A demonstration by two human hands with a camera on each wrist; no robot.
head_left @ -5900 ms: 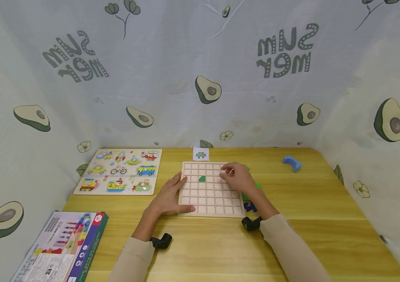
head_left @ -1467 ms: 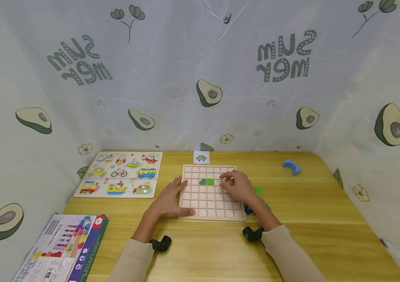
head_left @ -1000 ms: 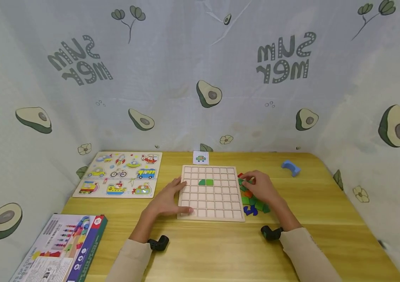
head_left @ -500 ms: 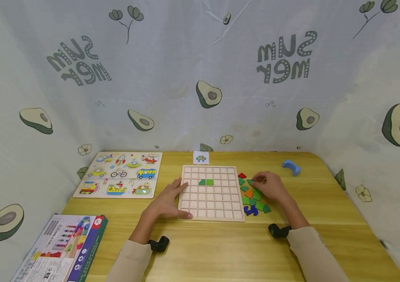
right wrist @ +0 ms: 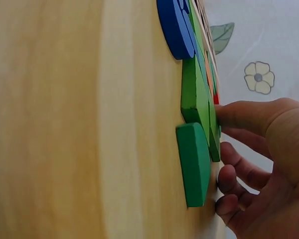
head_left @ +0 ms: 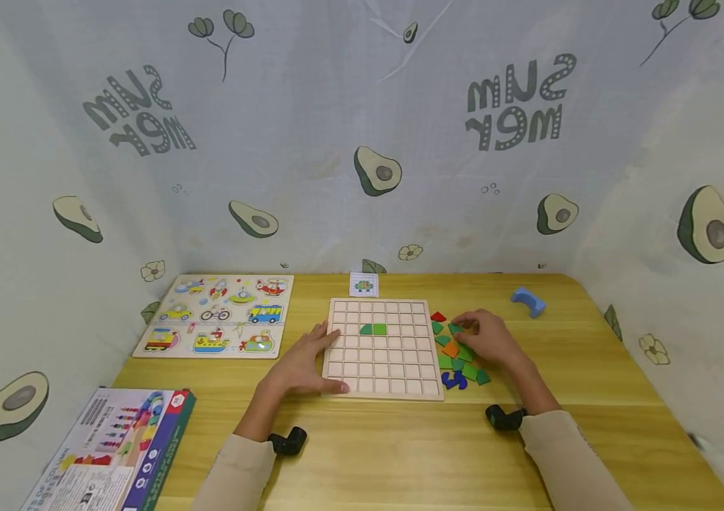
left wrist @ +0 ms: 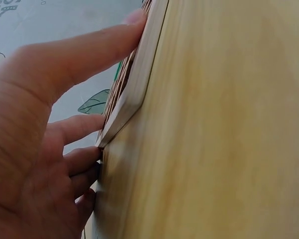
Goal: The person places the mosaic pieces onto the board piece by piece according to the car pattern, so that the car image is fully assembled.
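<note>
Nearest me, a broad stretch of the desk (head_left: 387,454) leaves plenty of room for sliding things, with a flat printed box (head_left: 113,447) lying at the near left.

Beyond that sits the gridded board (head_left: 396,365), flat on the wood. It looks stiff and light, probably easy to nudge, so its raised outer edges seem the best hold. The left hand (head_left: 301,363) is spread wide there, thumb at the near left corner, forefinger at the left side.

Just right of the board are the blue pieces (head_left: 454,381), with an orange piece (head_left: 451,349) and several green ones crowded behind them. They look hard, light and perhaps a bit slick; I'd take them by their thick sides. The right hand (head_left: 488,337) has thumb and forefinger narrowed about a small green piece (head_left: 454,328); I cannot tell whether it is pinched. Neighbours crowd its near side, while the desk runs on freely to the right.

On the board, a rounded green tile (head_left: 366,330) and a square green tile (head_left: 380,329) lie side by side. At the pile's far end is a red piece (head_left: 439,316), and behind the board a little picture card (head_left: 363,284) lies before the curtain (head_left: 311,142).
</note>
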